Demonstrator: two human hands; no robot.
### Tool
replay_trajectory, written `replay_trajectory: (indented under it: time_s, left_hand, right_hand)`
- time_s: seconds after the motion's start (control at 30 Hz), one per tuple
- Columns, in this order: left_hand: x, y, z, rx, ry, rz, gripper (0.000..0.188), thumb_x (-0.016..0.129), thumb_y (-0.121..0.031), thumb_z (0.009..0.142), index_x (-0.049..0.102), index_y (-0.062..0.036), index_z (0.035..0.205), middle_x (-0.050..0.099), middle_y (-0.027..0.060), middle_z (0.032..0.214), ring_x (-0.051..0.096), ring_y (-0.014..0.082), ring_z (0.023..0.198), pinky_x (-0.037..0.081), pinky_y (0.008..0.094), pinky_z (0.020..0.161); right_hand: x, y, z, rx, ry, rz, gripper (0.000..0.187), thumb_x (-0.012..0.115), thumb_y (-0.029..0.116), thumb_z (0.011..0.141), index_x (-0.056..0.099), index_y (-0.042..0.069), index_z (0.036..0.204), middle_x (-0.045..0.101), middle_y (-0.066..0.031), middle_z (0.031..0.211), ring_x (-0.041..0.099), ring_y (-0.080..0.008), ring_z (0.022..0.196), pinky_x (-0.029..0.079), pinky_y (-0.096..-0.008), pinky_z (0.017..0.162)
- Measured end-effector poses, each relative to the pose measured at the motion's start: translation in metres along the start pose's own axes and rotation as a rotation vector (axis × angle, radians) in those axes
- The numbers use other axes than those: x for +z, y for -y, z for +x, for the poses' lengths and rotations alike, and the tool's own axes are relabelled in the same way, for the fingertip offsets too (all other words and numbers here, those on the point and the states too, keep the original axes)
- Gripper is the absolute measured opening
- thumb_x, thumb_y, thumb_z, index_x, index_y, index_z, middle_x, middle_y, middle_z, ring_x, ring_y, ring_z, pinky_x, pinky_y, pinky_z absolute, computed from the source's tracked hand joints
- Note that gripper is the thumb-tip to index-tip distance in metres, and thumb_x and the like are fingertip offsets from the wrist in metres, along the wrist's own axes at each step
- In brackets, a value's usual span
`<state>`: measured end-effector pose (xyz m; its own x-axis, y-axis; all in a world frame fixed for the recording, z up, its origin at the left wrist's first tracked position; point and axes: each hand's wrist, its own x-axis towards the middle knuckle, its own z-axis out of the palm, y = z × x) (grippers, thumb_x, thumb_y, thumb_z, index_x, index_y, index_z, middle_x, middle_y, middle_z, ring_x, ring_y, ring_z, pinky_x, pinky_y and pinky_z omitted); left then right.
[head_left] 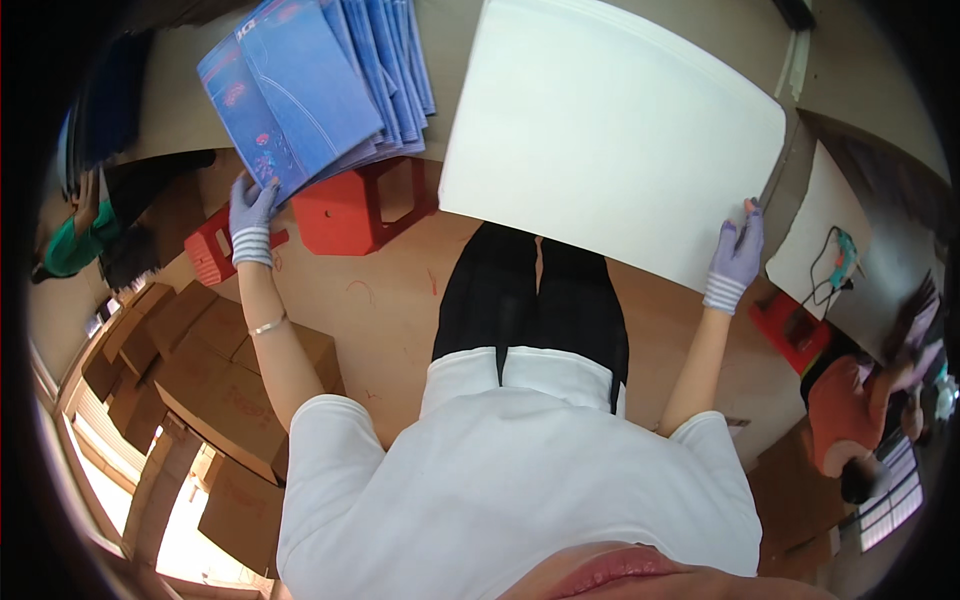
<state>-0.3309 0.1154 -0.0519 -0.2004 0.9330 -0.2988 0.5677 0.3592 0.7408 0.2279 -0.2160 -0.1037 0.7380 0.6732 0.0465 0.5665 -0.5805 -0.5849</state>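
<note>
At the upper left lies a fanned stack of flat blue printed packets [305,85], with pink and white patterns. My left hand [252,210], in a pale purple knit glove with a striped cuff and bare fingertips, is closed on the near corner of the top packet. A large white board [610,130] with rounded corners lies on the table in front of me. My right hand [738,250], gloved the same way, rests at the board's near right edge, fingers stretched out and apart. Nothing shows in it.
Red plastic stools [345,212] stand under the table's near edge. Brown cartons [215,385] are piled at the left. Another white board [820,225] with a teal corded tool [846,255] lies at the right. Co-workers sit at both sides, one in green [70,245], one in orange [845,410].
</note>
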Motion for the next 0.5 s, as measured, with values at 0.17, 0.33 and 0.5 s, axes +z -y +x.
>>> replay_trajectory:
  time_s: [0.17,0.33,0.5]
  left_hand:
    - [0.117,-0.064,-0.100,0.913,-0.052,0.625,0.052,0.070,-0.007,0.075,0.055,0.0003,0.124,0.055,0.0194,0.123,0.051,0.0372,0.116,0.041,0.0449,0.099]
    - [0.245,-0.058,-0.197,0.913,0.513,0.769,0.069,0.068,-0.036,0.080,0.048,-0.0052,0.139,0.023,0.0234,0.155,0.016,0.0465,0.143,0.007,0.0631,0.114]
    - [0.253,-0.065,-0.197,0.894,0.547,0.734,0.069,0.067,-0.035,0.081,0.047,-0.0070,0.140,0.022,0.0225,0.156,0.014,0.0477,0.144,0.010,0.0612,0.114]
  right_hand:
    - [0.006,-0.075,0.013,0.050,-0.042,-0.262,0.057,0.062,0.031,0.091,0.047,-0.005,0.133,0.046,-0.0247,0.139,0.042,-0.0368,0.131,0.032,-0.0428,0.111]
    - [0.013,-0.060,0.010,0.093,-0.036,-0.300,0.055,0.063,0.031,0.091,0.050,-0.005,0.130,0.045,-0.0251,0.140,0.039,-0.0372,0.133,0.031,-0.0435,0.111]
    - [-0.014,-0.029,-0.008,0.005,-0.167,0.039,0.038,0.062,0.017,0.091,0.056,-0.002,0.123,0.057,-0.0205,0.129,0.055,-0.0298,0.119,0.042,-0.0376,0.102]
